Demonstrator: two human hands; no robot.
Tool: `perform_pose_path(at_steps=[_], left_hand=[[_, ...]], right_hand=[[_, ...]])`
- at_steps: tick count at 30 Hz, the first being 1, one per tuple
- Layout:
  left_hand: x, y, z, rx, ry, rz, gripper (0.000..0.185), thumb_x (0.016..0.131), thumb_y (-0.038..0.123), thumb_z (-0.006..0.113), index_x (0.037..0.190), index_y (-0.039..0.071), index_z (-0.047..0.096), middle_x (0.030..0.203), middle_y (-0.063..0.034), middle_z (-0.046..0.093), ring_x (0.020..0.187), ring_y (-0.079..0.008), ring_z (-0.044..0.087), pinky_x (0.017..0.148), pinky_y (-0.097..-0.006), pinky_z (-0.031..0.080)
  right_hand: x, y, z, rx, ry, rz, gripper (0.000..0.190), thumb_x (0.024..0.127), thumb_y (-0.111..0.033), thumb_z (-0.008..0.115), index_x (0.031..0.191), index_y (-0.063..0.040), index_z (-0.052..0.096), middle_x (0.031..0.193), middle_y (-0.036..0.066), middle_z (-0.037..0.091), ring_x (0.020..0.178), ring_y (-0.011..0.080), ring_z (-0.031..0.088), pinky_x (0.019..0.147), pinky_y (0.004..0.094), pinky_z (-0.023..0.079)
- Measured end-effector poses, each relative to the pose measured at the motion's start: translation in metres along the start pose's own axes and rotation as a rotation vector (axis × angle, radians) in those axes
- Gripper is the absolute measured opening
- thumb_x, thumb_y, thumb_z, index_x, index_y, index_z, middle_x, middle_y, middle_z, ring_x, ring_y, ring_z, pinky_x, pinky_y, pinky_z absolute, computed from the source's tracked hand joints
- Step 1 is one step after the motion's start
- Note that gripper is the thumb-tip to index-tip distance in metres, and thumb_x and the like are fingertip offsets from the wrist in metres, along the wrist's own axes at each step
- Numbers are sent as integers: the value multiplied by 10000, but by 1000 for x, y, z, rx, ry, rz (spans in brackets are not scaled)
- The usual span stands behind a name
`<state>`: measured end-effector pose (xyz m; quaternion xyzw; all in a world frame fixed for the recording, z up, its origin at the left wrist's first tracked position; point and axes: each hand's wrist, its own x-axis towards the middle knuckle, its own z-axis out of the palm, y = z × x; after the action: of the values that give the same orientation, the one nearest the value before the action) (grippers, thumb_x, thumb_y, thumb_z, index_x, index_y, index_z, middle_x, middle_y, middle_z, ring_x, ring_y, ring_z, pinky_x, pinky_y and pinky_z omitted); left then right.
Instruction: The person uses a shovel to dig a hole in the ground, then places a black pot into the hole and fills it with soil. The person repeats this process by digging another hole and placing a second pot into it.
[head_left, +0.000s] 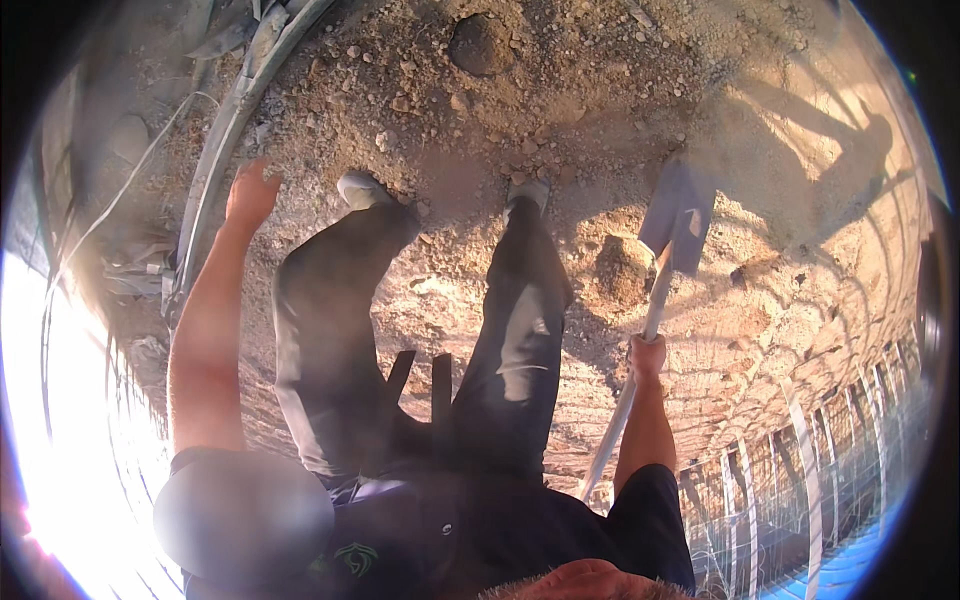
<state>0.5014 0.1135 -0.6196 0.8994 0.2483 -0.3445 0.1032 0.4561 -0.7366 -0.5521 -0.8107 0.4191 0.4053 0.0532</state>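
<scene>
A long-handled shovel (679, 214) is in my right hand (648, 355), whose fingers are wrapped around the pale shaft partway up from the blade. The broad metal blade points away from me over the dirt, to the right of my feet; whether it touches the ground I cannot tell. My left hand (252, 191) is empty, fingers apart, held out beside a long pale pole or board on the left. Between the hands are my legs in dark trousers and my shoes (363, 190) on loose, stony soil. A small hollow (621, 271) lies just left of the shovel.
A round dark hole or patch (477, 45) is in the soil ahead. Long bent poles (225, 142) and thin wires run along the left. A fence of pale slats (806, 480) curves behind on the lower right. Shadows fall across the ground at right.
</scene>
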Motion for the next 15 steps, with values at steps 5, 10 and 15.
perform_pose_path(at_steps=[5, 10, 15], left_hand=[[-173, -6, -19, -210, -188, -223, 485, 916, 321, 706, 1321, 54, 699, 1220, -258, 718, 1146, -398, 687, 984, -457, 539], [-315, -7, -7, -381, -136, -302, 503, 895, 314, 700, 1311, 30, 703, 1173, -250, 735, 1123, -381, 700, 978, -447, 540], [-423, 7, 16, -642, -162, -515, 511, 898, 319, 703, 1307, 13, 699, 1186, -238, 740, 1120, -358, 712, 973, -416, 543]], right_hand=[[-109, 43, -53, 132, -265, 15, 244, 840, -96, 728, 1010, 31, 609, 710, 99, 646, 449, 189, 611, 358, 350, 470], [-182, -4, -122, 103, -494, -34, 210, 835, -52, 711, 968, 18, 564, 690, 93, 625, 452, 178, 587, 391, 347, 463], [-195, -29, -149, -152, -464, -243, 282, 809, -91, 726, 1037, 34, 618, 709, 100, 646, 510, 200, 640, 437, 370, 505]])
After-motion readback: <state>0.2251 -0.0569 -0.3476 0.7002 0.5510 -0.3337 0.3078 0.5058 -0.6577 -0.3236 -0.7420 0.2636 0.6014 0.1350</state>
